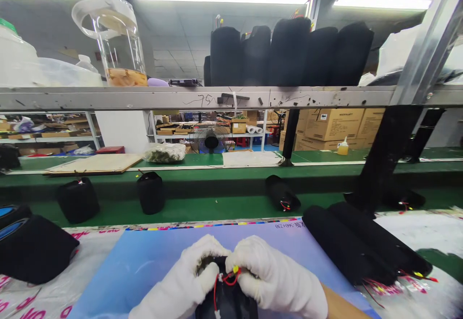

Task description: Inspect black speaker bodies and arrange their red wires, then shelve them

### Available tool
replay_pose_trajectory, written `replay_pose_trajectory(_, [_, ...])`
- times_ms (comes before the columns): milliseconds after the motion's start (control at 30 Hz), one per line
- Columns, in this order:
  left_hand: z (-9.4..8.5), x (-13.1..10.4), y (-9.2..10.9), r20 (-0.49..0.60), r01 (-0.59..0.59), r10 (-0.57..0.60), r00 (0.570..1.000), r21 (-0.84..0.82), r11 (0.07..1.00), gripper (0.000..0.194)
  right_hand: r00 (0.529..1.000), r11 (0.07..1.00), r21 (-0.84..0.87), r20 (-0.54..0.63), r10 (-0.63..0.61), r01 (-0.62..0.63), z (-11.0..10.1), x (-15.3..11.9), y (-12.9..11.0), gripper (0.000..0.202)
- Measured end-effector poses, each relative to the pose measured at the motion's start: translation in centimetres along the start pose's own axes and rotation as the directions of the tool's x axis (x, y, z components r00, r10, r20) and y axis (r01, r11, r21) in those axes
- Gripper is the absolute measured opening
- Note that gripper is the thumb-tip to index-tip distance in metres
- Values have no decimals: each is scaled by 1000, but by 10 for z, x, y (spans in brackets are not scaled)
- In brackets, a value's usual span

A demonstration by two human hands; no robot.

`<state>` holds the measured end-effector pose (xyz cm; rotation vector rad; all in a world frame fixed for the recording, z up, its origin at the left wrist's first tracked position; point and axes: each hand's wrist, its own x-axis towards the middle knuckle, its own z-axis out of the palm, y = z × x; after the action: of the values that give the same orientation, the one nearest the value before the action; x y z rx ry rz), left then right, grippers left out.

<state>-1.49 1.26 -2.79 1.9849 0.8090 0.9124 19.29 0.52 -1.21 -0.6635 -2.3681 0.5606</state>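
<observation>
My left hand [195, 275], in a white glove, pinches the top left edge of a black-wrapped pack [231, 304] at the bottom middle. Opposite it, my right hand [264, 273], gloved too, has its fingers closed on the pack's top right edge, beside the wires. Thin red wires [215, 294] come out of the pack's top; a yellow connector [236, 270] lies by my right fingertips, and white plugs show too. The pack's lower end is cut off by the frame. Beneath it lies a blue printed sheet [144, 256].
More black rolls with wires [347, 244] lie to the right. Black sleeves with blue lining [36, 249] lie at left. Several black packs stand on the green conveyor belt [217, 198] and along the overhead shelf [162, 98], beside a clear jug [123, 49]. A dark post [383, 160] rises at right.
</observation>
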Motion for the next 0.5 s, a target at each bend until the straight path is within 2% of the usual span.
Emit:
replay_pose_trajectory(67, [-2, -1, 4, 72, -12, 14, 997, -28, 1000, 21, 996, 990, -137, 85, -24, 35, -8, -2, -4, 8])
replay_pose_trajectory(133, [-3, -2, 10, 164, 25, -16, 986, -55, 998, 26, 988, 974, -227, 149, 42, -7, -15, -3, -9, 7])
replay_pose_trajectory(167, [-3, -1, 13, 177, 56, -46, 983, -49, 997, 28, 982, 964, -266, 172, 77, -29, -18, -3, -13, 8])
replay_pose_trajectory(267, [1, 2, 19, 111, 115, -122, 986, 64, 991, 28, 960, 922, -380, 220, 173, -79, -24, 1, -27, 10])
replay_pose_trajectory(333, [2, 5, 21, 96, 91, -107, 990, 155, 984, 28, 939, 901, -416, 244, 241, -123, -31, 3, -37, 11])
replay_pose_trajectory(400, [1, 7, 23, 133, 53, -86, 987, 236, 970, 25, 915, 911, -330, 231, 331, -247, -40, 3, -44, 17])
replay_pose_trajectory(500, [-4, 6, 29, 152, 37, -88, 984, 312, 949, 19, 900, 907, 40, 148, 410, -420, -58, -4, -43, 31])
